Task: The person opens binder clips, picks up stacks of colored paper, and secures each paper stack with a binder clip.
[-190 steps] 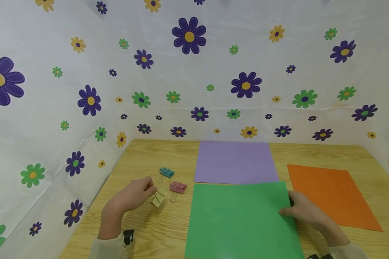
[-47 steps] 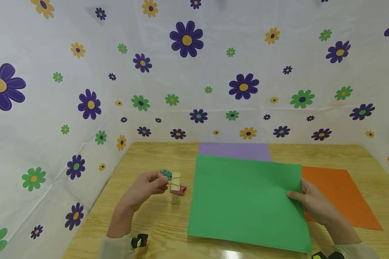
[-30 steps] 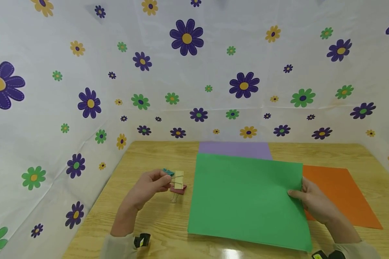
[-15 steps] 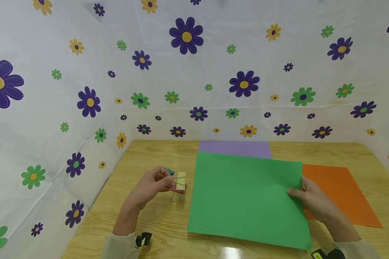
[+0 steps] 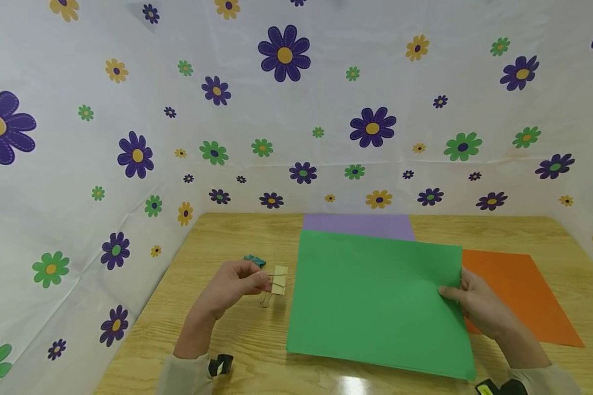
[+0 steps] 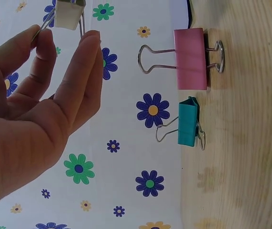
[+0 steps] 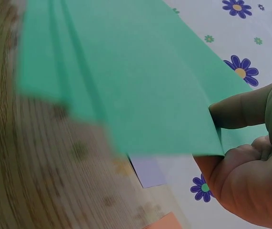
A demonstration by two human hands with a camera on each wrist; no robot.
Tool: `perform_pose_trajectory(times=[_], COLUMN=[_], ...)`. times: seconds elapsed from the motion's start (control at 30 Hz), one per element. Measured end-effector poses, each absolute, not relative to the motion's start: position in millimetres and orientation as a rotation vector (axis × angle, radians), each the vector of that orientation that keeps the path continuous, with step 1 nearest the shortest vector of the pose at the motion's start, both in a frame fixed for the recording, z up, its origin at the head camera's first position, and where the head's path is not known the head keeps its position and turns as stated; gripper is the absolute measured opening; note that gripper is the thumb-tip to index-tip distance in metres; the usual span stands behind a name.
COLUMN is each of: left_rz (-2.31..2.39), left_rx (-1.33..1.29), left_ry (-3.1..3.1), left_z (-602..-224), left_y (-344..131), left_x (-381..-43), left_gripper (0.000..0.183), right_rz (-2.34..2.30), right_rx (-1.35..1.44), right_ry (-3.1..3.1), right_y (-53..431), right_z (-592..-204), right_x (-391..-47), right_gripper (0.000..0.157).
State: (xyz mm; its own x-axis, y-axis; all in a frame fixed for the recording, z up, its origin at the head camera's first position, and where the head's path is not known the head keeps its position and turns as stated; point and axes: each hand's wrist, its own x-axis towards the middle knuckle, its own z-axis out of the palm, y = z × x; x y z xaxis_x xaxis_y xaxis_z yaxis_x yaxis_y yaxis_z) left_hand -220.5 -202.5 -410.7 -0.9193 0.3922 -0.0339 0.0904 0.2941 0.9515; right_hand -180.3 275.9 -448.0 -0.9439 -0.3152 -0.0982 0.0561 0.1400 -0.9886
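Observation:
My left hand [image 5: 232, 285] pinches the wire handles of a pale yellow binder clip [image 5: 279, 280], just left of the green paper and apart from it. In the left wrist view, thumb and fingers press on opposite handles of that clip [image 6: 70, 14]; its mouth is cut off by the frame. My right hand [image 5: 479, 302] grips the right edge of the green paper [image 5: 375, 302], thumb on top, holding it tilted above the table. Several layered green sheets [image 7: 140, 95] show in the right wrist view. A pink binder clip [image 6: 191, 59] and a teal one [image 6: 188, 124] rest on the table.
A purple sheet [image 5: 356, 224] lies at the back of the wooden table [image 5: 237, 230], partly covered by the green paper. To the right lies an orange sheet [image 5: 519, 296]. Flower-patterned white cloth [image 5: 326, 99] walls off the back and sides.
Since the earliest frame, my right hand has raised the green sheets, now covering more of the purple one. My left hand has carried the yellow clip rightward, towards their left edge, in front of the pink clip.

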Motion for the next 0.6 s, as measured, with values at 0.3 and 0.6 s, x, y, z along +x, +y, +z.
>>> perform_pose_trajectory(times=[0.3,0.6], left_rz=[1.67,1.691], left_rx=[0.45,0.451], left_ry=[2.316,2.309], left_z=[-411.3,-408.9], left_y=[-199.6,-197.8], left_x=[-220.5,-218.4], left_gripper=[0.029,0.03], right_rz=[-1.88,-1.882], right_rx=[-0.264,-0.269], right_ry=[2.137,2.135], right_y=[276.0,275.7], right_z=[-447.4,-447.4], right_x=[-179.4,-179.4], right_gripper=[0.068,0.067])
